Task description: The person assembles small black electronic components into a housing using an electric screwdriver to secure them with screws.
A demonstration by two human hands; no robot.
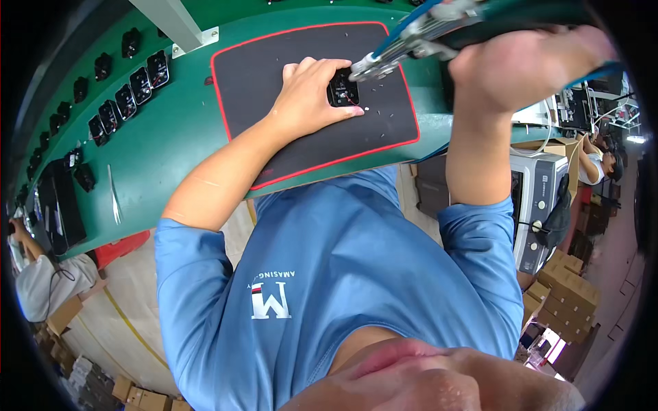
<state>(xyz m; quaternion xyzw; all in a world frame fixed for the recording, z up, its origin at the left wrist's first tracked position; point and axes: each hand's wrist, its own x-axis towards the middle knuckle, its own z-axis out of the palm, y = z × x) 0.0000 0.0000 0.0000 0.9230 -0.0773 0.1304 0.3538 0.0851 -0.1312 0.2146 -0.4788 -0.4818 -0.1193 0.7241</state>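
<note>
My left hand (312, 96) is closed round a small black plastic housing (344, 91), thumb along its near edge and fingers at its far edge. The housing lies on a dark mat (274, 51) with a red border. My right hand (517, 68), raised at the upper right and slightly blurred, is wrapped round a power screwdriver (425, 41). The tool's metal nose slants down leftward to the housing's upper right corner. Whether its bit touches a screw is too small to tell. Several tiny screws (380, 88) are scattered on the mat right of the housing.
A row of black housings (125, 101) stands left on the green table (154, 147), with more along the far edge. Tweezers (114, 195) and a black tray (60, 205) lie at the left. A metal post (171, 24) rises behind. Co-workers sit at both sides.
</note>
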